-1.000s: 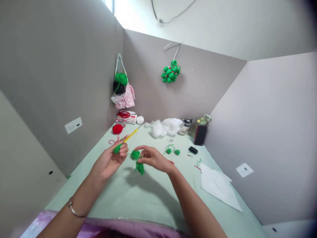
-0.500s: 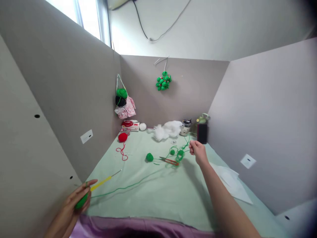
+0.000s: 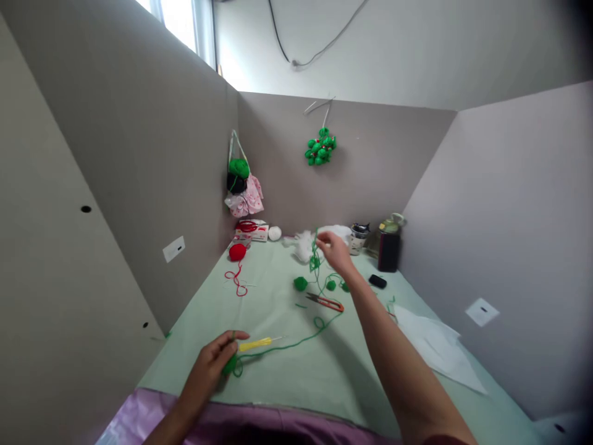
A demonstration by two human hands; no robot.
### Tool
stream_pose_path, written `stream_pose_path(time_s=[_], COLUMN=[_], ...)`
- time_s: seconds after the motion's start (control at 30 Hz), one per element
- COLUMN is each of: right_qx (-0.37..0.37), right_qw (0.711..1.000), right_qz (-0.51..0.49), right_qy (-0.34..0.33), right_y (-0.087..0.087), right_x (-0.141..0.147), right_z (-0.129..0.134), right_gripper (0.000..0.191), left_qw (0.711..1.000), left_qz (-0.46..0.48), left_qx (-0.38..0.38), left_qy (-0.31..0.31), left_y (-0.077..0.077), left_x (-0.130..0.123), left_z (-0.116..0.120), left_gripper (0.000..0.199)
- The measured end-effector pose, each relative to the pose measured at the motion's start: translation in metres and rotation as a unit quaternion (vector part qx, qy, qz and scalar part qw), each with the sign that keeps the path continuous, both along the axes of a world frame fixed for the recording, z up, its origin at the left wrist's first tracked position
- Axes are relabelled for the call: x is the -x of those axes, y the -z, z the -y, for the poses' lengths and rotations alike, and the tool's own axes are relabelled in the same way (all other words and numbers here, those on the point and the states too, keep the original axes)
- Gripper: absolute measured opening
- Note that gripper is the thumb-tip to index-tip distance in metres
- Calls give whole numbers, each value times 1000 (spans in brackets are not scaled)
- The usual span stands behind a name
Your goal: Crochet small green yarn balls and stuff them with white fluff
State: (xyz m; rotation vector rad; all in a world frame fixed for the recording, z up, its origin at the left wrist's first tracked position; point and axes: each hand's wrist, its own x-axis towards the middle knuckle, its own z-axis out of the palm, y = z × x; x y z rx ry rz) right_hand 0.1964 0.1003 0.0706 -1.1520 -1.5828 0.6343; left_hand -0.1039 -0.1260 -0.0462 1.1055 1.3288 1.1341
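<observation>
At the lower left, my left hand (image 3: 213, 361) is closed around a small green crocheted piece (image 3: 228, 364). A yellow-handled crochet hook (image 3: 256, 344) also sits in that hand, its thin tip pointing right. Green yarn (image 3: 296, 341) runs from the piece across the cloth to the right. Farther back, my right hand (image 3: 332, 250) pinches a tangle of green yarn (image 3: 315, 262) and holds it up over the table. Below the tangle lie orange-handled thread snips (image 3: 327, 303). Small green balls, one of them a round green ball (image 3: 301, 283), rest nearby.
A red yarn ball (image 3: 238, 252) lies back left. White stuffing (image 3: 304, 246), a jar (image 3: 359, 238) and a dark container (image 3: 389, 250) stand along the back. White sheets (image 3: 428, 346) lie at right. Partition walls enclose the table; a green bead-like cluster (image 3: 321, 148) hangs on the back one.
My right hand has moved left, lifting the green yarn tangle off the cloth. My left hand has shifted right with the hook and green piece. The view has tilted slightly.
</observation>
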Motion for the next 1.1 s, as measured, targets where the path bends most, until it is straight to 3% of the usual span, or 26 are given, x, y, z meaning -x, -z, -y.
stream_pose_path(time_s=[0.1,0.27,0.37,0.67,0.77,1.1], right_qx=[-25,-7,8,53,67,94], right_qw=[995,977,965,940,935,918], right_qz=[93,214,262,337,344,380], right_qy=[24,-7,-27,33,55,59], right_y=[37,113,135,139,139,136], right_x=[12,22,20,-1,-5,-8], right_z=[30,95,112,93,92,90], right_gripper=[20,24,24,32,26,35], left_qw=[995,995,995,995,995,995], left_qz=[-86,-88,-82,-81,-80,-74], left_qx=[-43,-44,-44,-41,-51,-66], left_qy=[11,27,26,37,37,16], left_y=[12,21,23,27,27,24], left_x=[-10,-8,-6,-8,-9,-12], left_z=[-3,-2,-2,-3,-3,-1], left_gripper=[45,45,45,43,44,41])
